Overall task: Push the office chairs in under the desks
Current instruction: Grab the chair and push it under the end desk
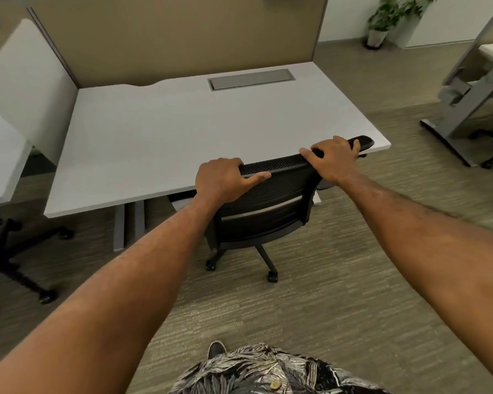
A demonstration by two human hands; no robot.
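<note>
Past patterned shirt [268,371], grips the top rail of the office chair [265,200] two-handed, fingers curled over it, left hand [221,177] nearer, right hand [332,160] farther along the skewed rail, seat apparently under the worktop [182,132], push straight ahead.

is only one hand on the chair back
No, both the left hand and the right hand grip the top edge of the chair back.
</note>
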